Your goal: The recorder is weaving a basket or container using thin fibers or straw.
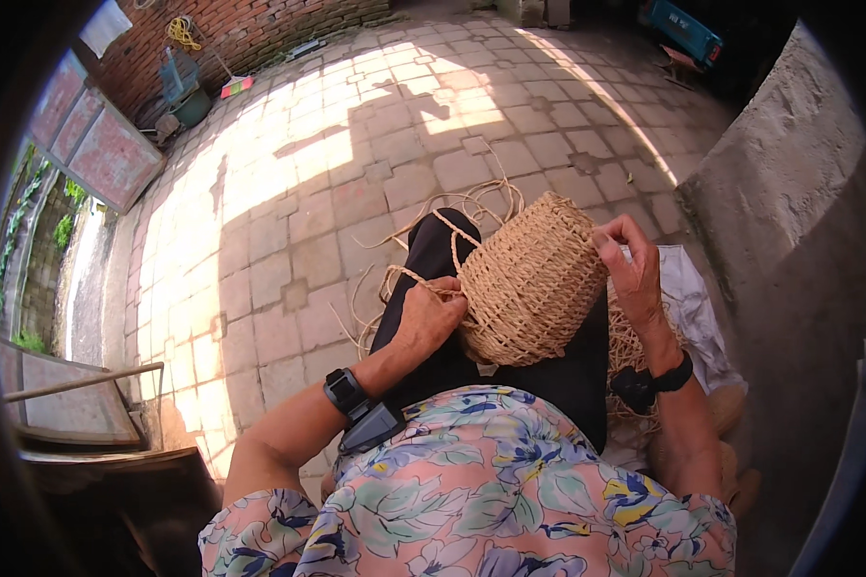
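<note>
Where basket (529, 288) lies: on lap (585, 399), axis seven-to-one o'clock
Left hand (431, 315): fingers pinched, apparently on strand (402, 271), basket toward two-three o'clock
Right hand (633, 264): fingertips clamped on basket's two-o'clock edge
Nearer: neither, both touching

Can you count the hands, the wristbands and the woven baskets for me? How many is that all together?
Bare hands: 2 (left hand, right hand)
Dark wristbands: 2 (left wristband, right wristband)
Tan, rounded, woven straw basket: 1
Total: 5
</note>
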A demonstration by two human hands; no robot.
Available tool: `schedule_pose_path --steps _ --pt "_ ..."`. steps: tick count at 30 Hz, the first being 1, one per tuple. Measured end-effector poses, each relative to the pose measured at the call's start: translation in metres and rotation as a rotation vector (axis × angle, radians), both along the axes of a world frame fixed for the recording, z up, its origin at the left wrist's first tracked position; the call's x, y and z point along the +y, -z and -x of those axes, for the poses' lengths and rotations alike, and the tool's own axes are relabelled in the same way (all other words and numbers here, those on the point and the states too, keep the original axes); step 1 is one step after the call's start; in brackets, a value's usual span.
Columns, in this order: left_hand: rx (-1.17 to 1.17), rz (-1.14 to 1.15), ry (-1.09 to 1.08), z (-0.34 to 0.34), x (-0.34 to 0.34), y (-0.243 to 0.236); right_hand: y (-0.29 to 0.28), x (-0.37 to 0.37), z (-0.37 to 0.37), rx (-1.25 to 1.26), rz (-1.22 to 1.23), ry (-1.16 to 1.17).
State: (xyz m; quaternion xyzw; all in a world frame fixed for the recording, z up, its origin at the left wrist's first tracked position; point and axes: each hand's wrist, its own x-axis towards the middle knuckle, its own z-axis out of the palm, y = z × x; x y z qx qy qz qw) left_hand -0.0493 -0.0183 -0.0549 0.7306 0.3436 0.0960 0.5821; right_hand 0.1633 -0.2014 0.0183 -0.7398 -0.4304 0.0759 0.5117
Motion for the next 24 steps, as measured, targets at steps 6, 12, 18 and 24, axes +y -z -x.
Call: schedule_pose_path --steps 6,12,18,24 --pt "-0.116 -0.298 0.164 0.007 -0.012 -0.027 -0.059 0.056 0.007 -0.505 0.401 0.044" --pt "-0.071 -0.346 0.258 0.01 0.003 -0.039 -0.036 0.065 -0.011 -0.511 0.316 -0.138" --pt "-0.034 -0.685 0.215 0.01 -0.007 -0.035 -0.04 0.062 -0.006 -0.558 0.31 -0.174" --pt "-0.068 -0.504 0.084 0.005 -0.013 -0.022 -0.035 0.065 -0.003 -0.608 0.341 -0.141"
